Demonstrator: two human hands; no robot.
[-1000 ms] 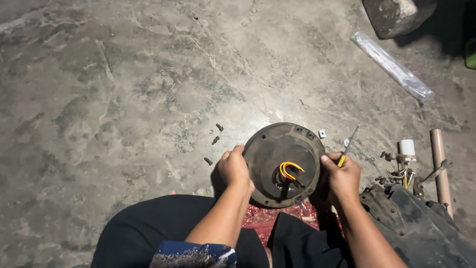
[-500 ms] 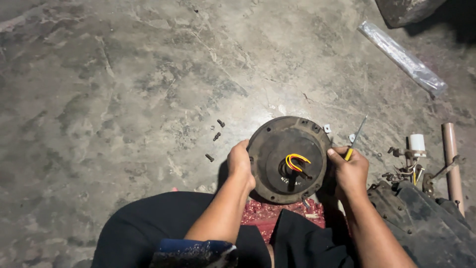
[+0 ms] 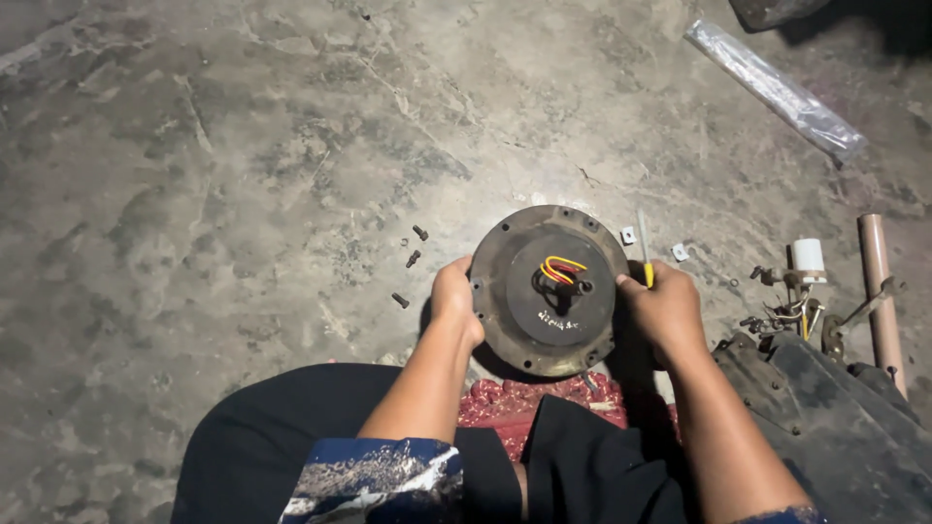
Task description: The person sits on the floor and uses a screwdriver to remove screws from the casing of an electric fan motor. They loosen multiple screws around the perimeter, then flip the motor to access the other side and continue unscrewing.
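A round, dark, rusty motor housing (image 3: pixel 549 291) stands tilted on the concrete floor in front of my knees, with red and yellow wires (image 3: pixel 561 270) coming out at its centre shaft. My left hand (image 3: pixel 455 299) grips its left rim. My right hand (image 3: pixel 663 309) presses against its right rim and also holds a screwdriver (image 3: pixel 644 248) with a yellow handle, blade pointing away from me.
Three small dark screws (image 3: pixel 412 259) lie on the floor left of the housing. Small white parts (image 3: pixel 628 235) lie to its right. A capacitor with wires (image 3: pixel 806 260), a tan pipe (image 3: pixel 880 286), a dark cover (image 3: pixel 835 388) and a clear plastic sleeve (image 3: pixel 775 89) are at the right. A red patterned cloth (image 3: pixel 515 403) lies under the housing.
The housing has tipped more upright, its flat face now turned towards me. Both hands stayed on its rim, and the screwdriver swung to point straight away.
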